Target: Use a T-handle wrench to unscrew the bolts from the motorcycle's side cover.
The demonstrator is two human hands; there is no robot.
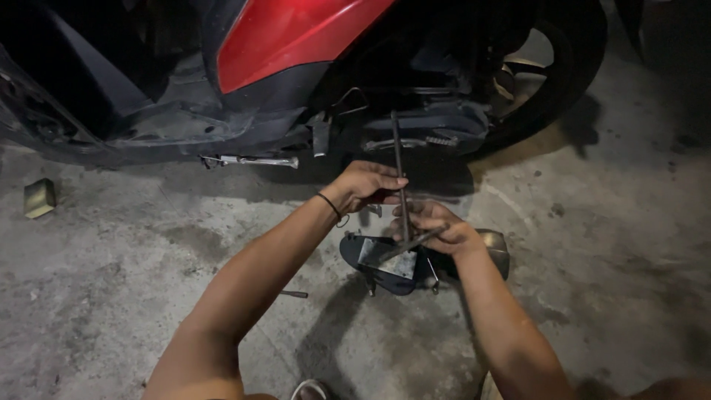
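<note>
At far left a small yellowish block (38,198) lies on the concrete floor (111,296), well apart from our work. Above it stands the scooter (296,37), red panel over black bodywork, with a chrome footpeg (255,161) folded out below the sill. Moving right, our left hand (366,185), a dark band on its wrist, is clenched around the upper part of a long dark rod (400,174) that stands nearly upright in front of the engine case (433,130). Just right of the rod, our right hand (437,226) grasps the rod lower down, fingers curled about it where a second thin bar crosses at an angle; how far those fingers close behind the rod we cannot tell. The rod's foot meets a flat grey plate (385,255) that rests on a dark oval part (370,267) on the floor, between our forearms. A thin pin (294,294) lies on the floor left of the part, and the rear wheel (563,67) stands at far right. We judge the step in hand to be driving or turning a fastener in the part with the rod, both hands steadying it. The next move calls for keeping the rod square to the plate, holding the part from sliding on the concrete, and applying force evenly so that the tip stays seated.
</note>
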